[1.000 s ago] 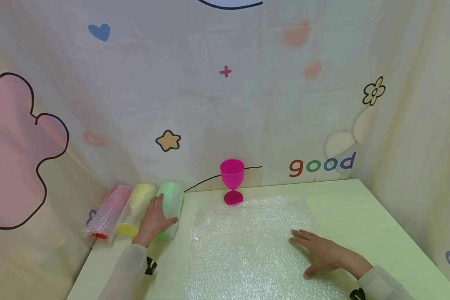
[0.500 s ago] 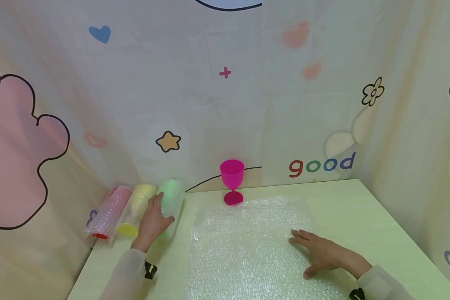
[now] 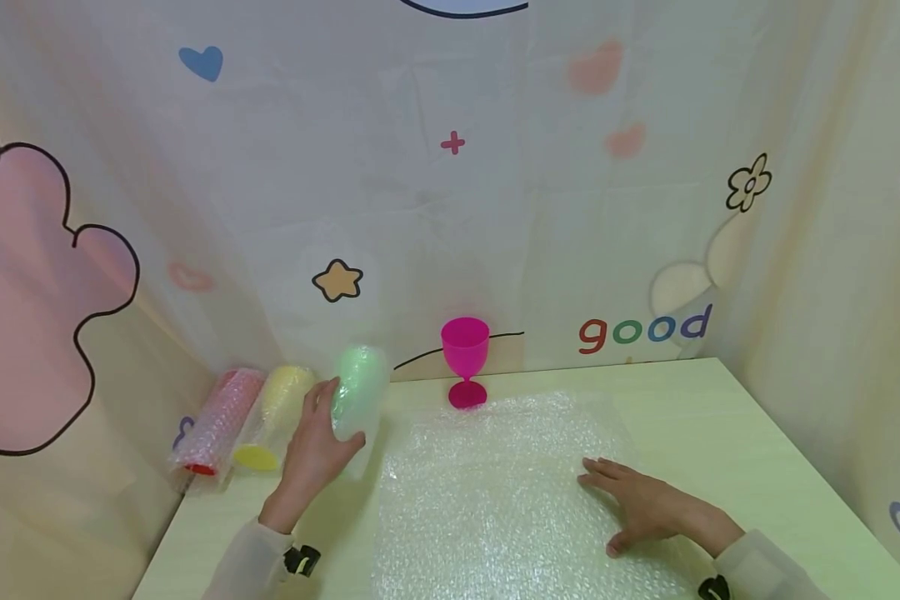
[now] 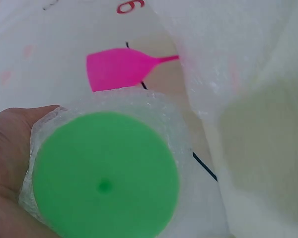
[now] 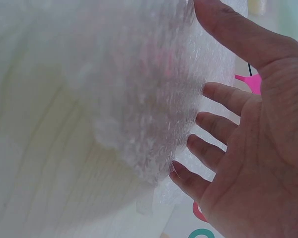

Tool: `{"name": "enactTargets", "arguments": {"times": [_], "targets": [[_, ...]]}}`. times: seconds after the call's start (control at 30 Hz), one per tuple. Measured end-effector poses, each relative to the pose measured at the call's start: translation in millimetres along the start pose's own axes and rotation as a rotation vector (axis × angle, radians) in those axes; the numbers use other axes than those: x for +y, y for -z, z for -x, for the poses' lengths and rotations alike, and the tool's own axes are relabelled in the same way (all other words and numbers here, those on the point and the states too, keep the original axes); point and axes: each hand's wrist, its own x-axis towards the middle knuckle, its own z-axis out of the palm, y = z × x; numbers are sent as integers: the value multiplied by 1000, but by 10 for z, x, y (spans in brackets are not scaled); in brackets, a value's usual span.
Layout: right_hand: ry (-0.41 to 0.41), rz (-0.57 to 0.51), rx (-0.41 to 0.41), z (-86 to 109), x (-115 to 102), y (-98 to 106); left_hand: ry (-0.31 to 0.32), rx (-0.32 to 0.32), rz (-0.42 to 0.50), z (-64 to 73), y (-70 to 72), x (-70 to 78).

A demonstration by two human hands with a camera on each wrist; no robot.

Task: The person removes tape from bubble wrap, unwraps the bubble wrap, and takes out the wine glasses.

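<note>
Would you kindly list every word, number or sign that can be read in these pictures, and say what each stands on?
"good", multicoloured, on the backdrop.
"+", reddish, on the same backdrop.
Wrist views: only cut-off parts of coloured letters show, not readable as a word.
I can read none on the pink goblet, the bubble wrap or the wrapped green item.

A green, round-ended item [image 3: 361, 390], sheathed in bubble wrap, is gripped by the left hand [image 3: 317, 450]. A clear bubble-wrap sheet [image 3: 487, 500] is spread flat under the right hand [image 3: 647, 504].
</note>
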Motion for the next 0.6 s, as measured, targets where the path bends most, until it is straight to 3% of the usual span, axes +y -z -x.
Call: {"name": "enactTargets", "arguments": {"times": [0.27,0.6], "targets": [[4,4,4,4,9,-2,-66,-11,94,155,-20,323],[-1,-3,12,12,-6,-2,-122,-81,163,331,-209,626]]}}
